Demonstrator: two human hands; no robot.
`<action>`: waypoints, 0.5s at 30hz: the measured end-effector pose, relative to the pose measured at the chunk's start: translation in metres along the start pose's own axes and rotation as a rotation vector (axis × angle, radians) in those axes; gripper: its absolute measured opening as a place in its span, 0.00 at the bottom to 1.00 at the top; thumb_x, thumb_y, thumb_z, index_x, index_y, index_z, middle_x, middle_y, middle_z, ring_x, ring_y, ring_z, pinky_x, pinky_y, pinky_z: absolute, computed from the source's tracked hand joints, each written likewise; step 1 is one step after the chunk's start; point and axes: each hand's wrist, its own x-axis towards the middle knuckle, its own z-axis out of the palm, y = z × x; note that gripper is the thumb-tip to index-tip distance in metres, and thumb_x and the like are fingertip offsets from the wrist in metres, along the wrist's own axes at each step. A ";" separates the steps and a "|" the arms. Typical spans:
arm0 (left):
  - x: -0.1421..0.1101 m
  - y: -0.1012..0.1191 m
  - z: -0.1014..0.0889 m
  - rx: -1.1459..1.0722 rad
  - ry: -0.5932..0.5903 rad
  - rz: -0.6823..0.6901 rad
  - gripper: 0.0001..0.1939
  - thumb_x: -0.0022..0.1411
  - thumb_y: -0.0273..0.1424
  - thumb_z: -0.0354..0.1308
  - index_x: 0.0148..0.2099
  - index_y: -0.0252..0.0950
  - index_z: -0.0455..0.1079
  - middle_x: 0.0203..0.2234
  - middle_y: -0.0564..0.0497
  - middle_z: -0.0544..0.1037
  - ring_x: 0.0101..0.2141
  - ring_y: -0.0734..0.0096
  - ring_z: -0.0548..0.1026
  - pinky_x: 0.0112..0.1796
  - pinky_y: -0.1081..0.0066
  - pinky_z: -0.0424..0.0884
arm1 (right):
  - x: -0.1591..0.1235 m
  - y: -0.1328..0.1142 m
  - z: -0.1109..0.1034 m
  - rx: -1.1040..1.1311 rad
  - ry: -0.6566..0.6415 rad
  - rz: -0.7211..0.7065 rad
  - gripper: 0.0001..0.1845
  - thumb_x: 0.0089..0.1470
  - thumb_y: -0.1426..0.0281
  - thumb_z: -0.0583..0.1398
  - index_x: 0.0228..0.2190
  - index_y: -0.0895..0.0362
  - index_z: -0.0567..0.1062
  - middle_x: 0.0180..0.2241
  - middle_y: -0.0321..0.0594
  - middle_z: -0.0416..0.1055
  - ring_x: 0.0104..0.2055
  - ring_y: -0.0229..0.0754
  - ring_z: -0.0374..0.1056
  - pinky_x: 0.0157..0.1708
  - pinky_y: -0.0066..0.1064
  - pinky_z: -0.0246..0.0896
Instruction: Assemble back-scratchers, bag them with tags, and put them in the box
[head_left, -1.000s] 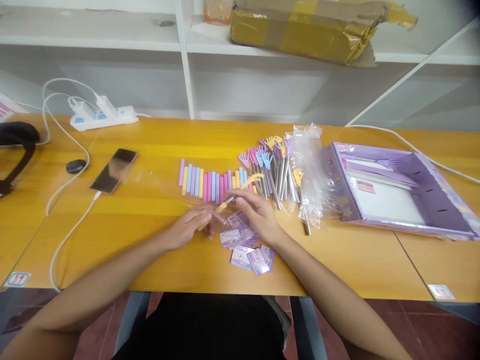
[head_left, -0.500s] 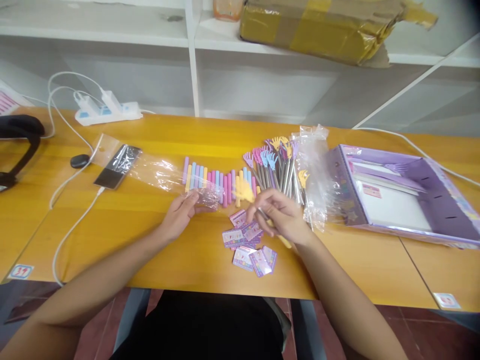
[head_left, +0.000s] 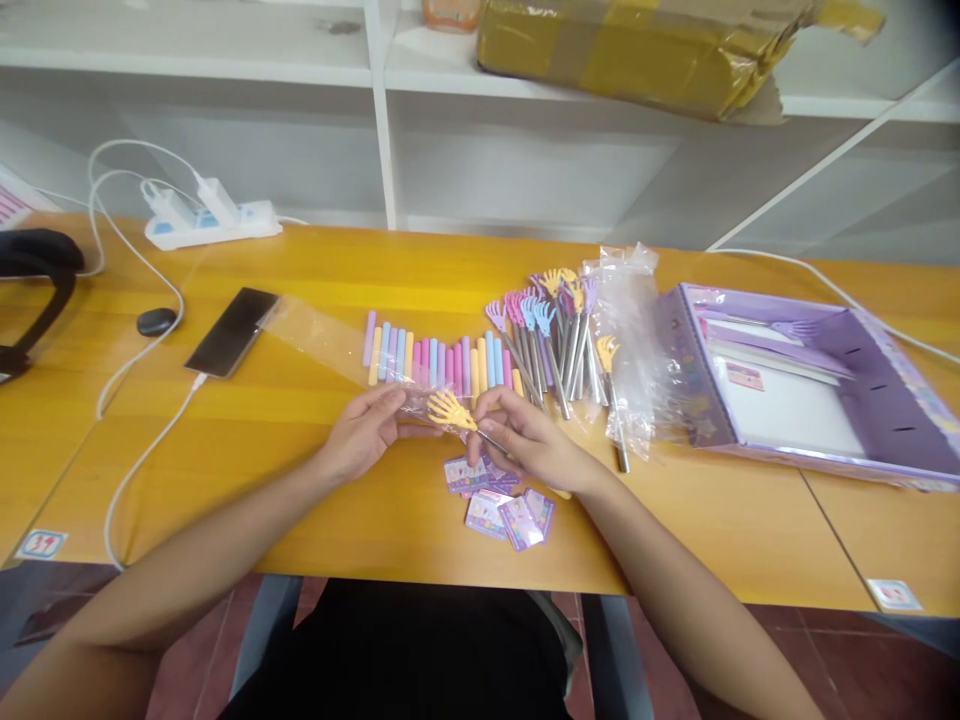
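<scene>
My right hand point(head_left: 525, 440) is closed on a small back scratcher with a yellow hand-shaped head point(head_left: 448, 410) and a metal shaft, its head pointing left. My left hand point(head_left: 364, 432) pinches the near end of a long clear plastic sleeve point(head_left: 330, 342), right beside the yellow head. Just below my hands lie several small purple cards point(head_left: 501, 505). Behind them sits a row of pastel handle grips point(head_left: 435, 358) and a pile of similar scratchers point(head_left: 551, 335) with coloured heads.
Crumpled clear bags point(head_left: 630, 340) lie next to an open purple box point(head_left: 810, 380) at the right. A phone point(head_left: 232, 332) on a cable, an earbud case point(head_left: 157, 321) and a power strip point(head_left: 210, 222) are at the left. White shelves hold a taped cardboard parcel point(head_left: 637, 50).
My right hand swung the yellow scratcher from pointing up-left round to the sleeve's near end. My left hand lifted and kept hold of the clear sleeve.
</scene>
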 end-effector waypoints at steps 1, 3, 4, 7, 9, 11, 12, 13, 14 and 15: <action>-0.001 -0.002 0.000 0.009 -0.012 -0.006 0.19 0.67 0.44 0.72 0.49 0.32 0.84 0.47 0.39 0.87 0.44 0.52 0.87 0.50 0.47 0.86 | 0.001 0.002 0.001 0.019 0.006 0.011 0.14 0.75 0.55 0.59 0.46 0.49 0.62 0.35 0.31 0.80 0.16 0.28 0.54 0.18 0.25 0.48; -0.001 -0.007 -0.002 0.042 -0.029 -0.010 0.20 0.68 0.45 0.72 0.50 0.33 0.83 0.46 0.40 0.87 0.45 0.52 0.87 0.50 0.48 0.86 | 0.003 0.006 0.005 0.037 0.026 0.016 0.17 0.74 0.56 0.61 0.47 0.47 0.58 0.35 0.28 0.78 0.16 0.27 0.54 0.17 0.24 0.47; -0.002 -0.011 -0.004 0.069 -0.036 -0.010 0.20 0.68 0.46 0.71 0.50 0.33 0.83 0.46 0.40 0.87 0.45 0.52 0.86 0.50 0.49 0.86 | 0.003 0.008 0.007 0.037 0.042 0.011 0.18 0.73 0.56 0.62 0.47 0.46 0.57 0.35 0.26 0.76 0.16 0.26 0.54 0.17 0.23 0.47; -0.002 -0.020 -0.009 0.160 -0.061 -0.011 0.20 0.68 0.45 0.71 0.51 0.33 0.83 0.46 0.41 0.86 0.46 0.54 0.86 0.51 0.53 0.85 | 0.005 0.010 0.013 0.040 0.079 -0.005 0.20 0.72 0.58 0.63 0.50 0.46 0.56 0.36 0.23 0.71 0.16 0.24 0.52 0.16 0.21 0.48; -0.001 -0.021 -0.009 0.177 -0.040 0.004 0.19 0.68 0.45 0.72 0.48 0.33 0.83 0.45 0.43 0.86 0.45 0.57 0.86 0.50 0.56 0.86 | 0.005 0.009 0.014 0.053 0.082 -0.002 0.22 0.71 0.58 0.64 0.54 0.45 0.56 0.37 0.24 0.69 0.16 0.24 0.54 0.15 0.21 0.51; 0.000 -0.017 -0.008 0.148 0.027 0.040 0.18 0.66 0.44 0.74 0.46 0.34 0.83 0.43 0.45 0.86 0.42 0.60 0.85 0.47 0.58 0.86 | 0.004 0.008 0.011 0.054 0.067 0.008 0.26 0.71 0.58 0.65 0.58 0.46 0.57 0.38 0.26 0.70 0.19 0.26 0.61 0.16 0.22 0.56; 0.002 -0.014 -0.006 0.125 0.075 0.070 0.18 0.65 0.44 0.75 0.45 0.34 0.83 0.42 0.46 0.85 0.42 0.61 0.85 0.46 0.60 0.87 | 0.003 0.006 0.008 0.045 0.059 0.015 0.26 0.71 0.58 0.65 0.59 0.46 0.58 0.38 0.28 0.71 0.21 0.28 0.65 0.17 0.22 0.58; 0.003 -0.010 -0.005 0.103 0.123 0.101 0.18 0.63 0.44 0.76 0.44 0.34 0.83 0.41 0.46 0.85 0.41 0.62 0.84 0.45 0.60 0.87 | 0.001 0.004 0.005 0.033 0.052 0.025 0.25 0.71 0.57 0.65 0.59 0.47 0.59 0.38 0.29 0.72 0.23 0.30 0.68 0.18 0.23 0.60; 0.005 -0.005 -0.004 0.083 0.167 0.126 0.18 0.62 0.43 0.77 0.43 0.33 0.83 0.41 0.47 0.85 0.41 0.62 0.84 0.45 0.60 0.87 | 0.000 0.002 0.001 0.020 0.046 0.034 0.24 0.71 0.57 0.65 0.58 0.48 0.61 0.38 0.31 0.73 0.25 0.32 0.70 0.18 0.23 0.62; 0.006 0.000 -0.004 0.065 0.203 0.146 0.19 0.62 0.44 0.77 0.43 0.33 0.83 0.41 0.46 0.85 0.41 0.62 0.84 0.45 0.60 0.87 | -0.002 -0.001 -0.002 0.014 0.043 0.041 0.22 0.71 0.58 0.65 0.57 0.49 0.62 0.38 0.33 0.75 0.26 0.33 0.72 0.19 0.23 0.63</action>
